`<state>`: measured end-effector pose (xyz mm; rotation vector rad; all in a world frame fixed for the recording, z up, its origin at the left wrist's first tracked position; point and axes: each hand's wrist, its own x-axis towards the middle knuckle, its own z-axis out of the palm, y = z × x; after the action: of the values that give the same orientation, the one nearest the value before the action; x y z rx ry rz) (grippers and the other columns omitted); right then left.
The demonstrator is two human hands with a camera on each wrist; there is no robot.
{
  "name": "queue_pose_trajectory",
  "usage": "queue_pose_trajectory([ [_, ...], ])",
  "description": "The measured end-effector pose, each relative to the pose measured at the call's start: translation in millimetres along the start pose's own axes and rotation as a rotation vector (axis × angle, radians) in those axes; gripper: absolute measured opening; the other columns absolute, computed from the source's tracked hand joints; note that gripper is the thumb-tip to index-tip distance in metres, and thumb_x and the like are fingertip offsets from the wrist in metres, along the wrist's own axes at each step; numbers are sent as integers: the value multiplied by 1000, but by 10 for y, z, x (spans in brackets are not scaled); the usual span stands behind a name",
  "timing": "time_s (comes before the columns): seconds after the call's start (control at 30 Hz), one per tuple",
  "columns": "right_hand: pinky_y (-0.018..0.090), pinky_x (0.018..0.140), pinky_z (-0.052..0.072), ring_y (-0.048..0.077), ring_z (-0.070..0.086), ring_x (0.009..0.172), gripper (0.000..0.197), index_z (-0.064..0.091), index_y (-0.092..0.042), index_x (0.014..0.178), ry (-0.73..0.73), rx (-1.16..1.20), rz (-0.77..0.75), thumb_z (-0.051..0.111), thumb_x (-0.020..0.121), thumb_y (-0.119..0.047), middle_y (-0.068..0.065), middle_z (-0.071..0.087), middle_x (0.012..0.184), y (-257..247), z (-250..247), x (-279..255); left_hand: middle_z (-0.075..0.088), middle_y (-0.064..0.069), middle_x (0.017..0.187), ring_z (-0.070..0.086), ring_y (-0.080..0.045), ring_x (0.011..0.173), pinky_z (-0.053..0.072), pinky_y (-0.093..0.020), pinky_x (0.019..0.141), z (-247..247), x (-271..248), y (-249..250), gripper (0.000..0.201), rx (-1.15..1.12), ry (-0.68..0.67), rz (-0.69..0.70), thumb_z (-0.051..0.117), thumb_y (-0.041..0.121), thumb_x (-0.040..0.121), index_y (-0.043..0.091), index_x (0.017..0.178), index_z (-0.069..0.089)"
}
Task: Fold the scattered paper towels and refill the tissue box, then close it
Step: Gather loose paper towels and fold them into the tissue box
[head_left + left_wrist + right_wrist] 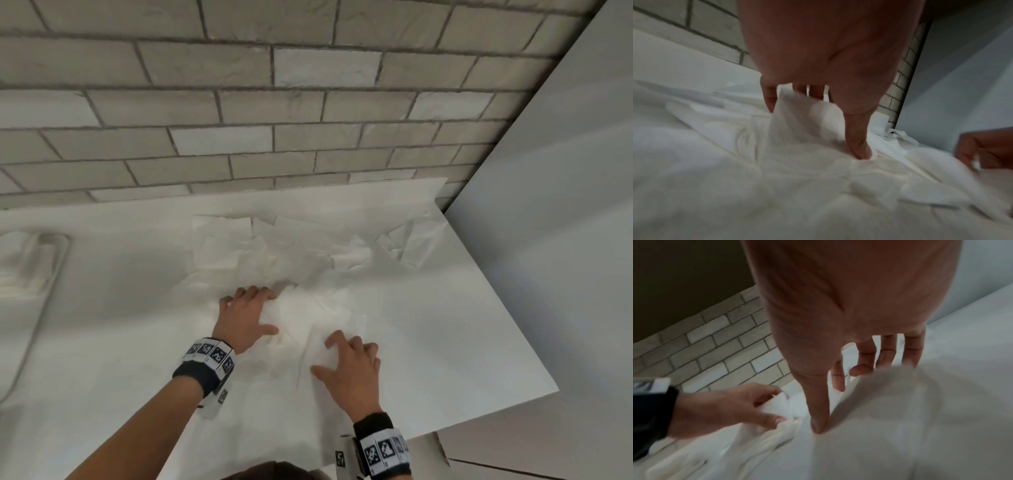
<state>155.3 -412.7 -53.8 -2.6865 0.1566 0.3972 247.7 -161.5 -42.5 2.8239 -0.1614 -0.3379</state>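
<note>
The left hand [245,317] is lying on the crumpled paper towel [301,329] in front of the person, its grip holding a raised fold of that towel: in the left wrist view the thumb [859,146] is pressing down into the sheet while the fingers [768,97] are curling behind the lifted flap. The right wrist view is showing the same hand from the side, with white paper sitting between its thumb and fingers.

The right hand [349,370] is resting on the near right part of the same towel. Its grip is wide, holding nothing: the thumb [818,418] is pointing straight down onto the paper and the fingers [888,350] are reaching forward, spread a little apart, with their tips at the edge of a bulge in the sheet. The two hands are near each other but not touching.

Beyond the hands, the other paper towels [274,246] are lying scattered and overlapping toward the back of the white counter [462,325], some flat and some creased. The counter is running up to a pale brick wall [239,102], and a plain white panel [565,205] is standing along its right side. At the far left a shallow moulded recess [37,260] is showing in the white surface. Both wrists are wearing dark bands [198,375] with black-and-white markers.
</note>
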Motion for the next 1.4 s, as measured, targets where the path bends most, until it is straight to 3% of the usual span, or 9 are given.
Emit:
queue_pose_trajectory([
  [0.2,23,79,40,18,54,95,30,51,-39,81,-119,217,-49,78,90,-47,-8,55,97,251,-115,156,56,6,106,62,-13,88,58,-40,88,-204,-112,-270,56,-408,110,-47,99,21,69,22,116,68],
  [0.37,19,60,43,6,50,60,30,45,-25,86,-58,405,-131,70,103,-25,-9,54,71,110,-266,195,66,6,91,65,-5,77,47,-22,72,-565,-243,-214,31,-444,193,-41,99,31,68,21,77,71],
  [0.53,32,56,39,10,43,51,26,44,-30,107,175,627,-141,61,104,-11,-9,49,61,-206,-510,294,76,13,84,69,-3,84,48,-16,78,-1065,-456,123,16,-780,397,-83,88,39,85,27,82,78],
  [0.63,40,60,53,30,61,60,51,40,-44,140,285,815,-177,61,105,-12,10,67,74,-410,-760,201,81,10,96,75,-12,100,54,-32,91,-1181,-609,209,9,-1058,486,-121,86,33,88,24,90,84],
  [0.73,43,62,55,43,54,67,68,34,-51,153,307,870,-185,62,105,-12,23,57,74,-536,-938,44,82,8,99,75,-13,103,56,-35,96,-957,-743,94,6,-1131,473,-226,85,28,89,24,94,86],
  [0.87,44,62,57,31,59,67,37,63,-44,132,270,748,-176,61,106,-17,9,68,84,-450,-735,-63,78,14,78,74,-9,84,51,-17,74,-464,-1015,-191,13,-829,273,-400,89,37,84,27,77,83],
  [1.0,38,74,55,15,68,82,21,77,-38,106,178,777,-72,67,104,-20,-20,76,106,-408,-492,-176,74,1,71,66,-19,69,51,-29,64,-124,-1298,-338,27,-884,123,-503,88,38,86,21,73,71],
  [1.2,57,92,61,28,73,99,13,74,-29,103,222,995,-72,82,95,-22,-10,77,107,-895,-867,-336,61,-7,70,49,-15,60,37,-24,54,-506,-1393,-25,19,-1231,239,-193,71,7,101,7,95,53],
  [1.4,31,105,54,9,60,135,49,67,-22,135,204,1235,-258,82,92,-5,-9,68,139,-1209,-1205,-1024,78,4,119,70,-14,117,55,-29,98,-442,-1908,-151,27,-1193,169,-75,65,-3,101,17,110,81],
])
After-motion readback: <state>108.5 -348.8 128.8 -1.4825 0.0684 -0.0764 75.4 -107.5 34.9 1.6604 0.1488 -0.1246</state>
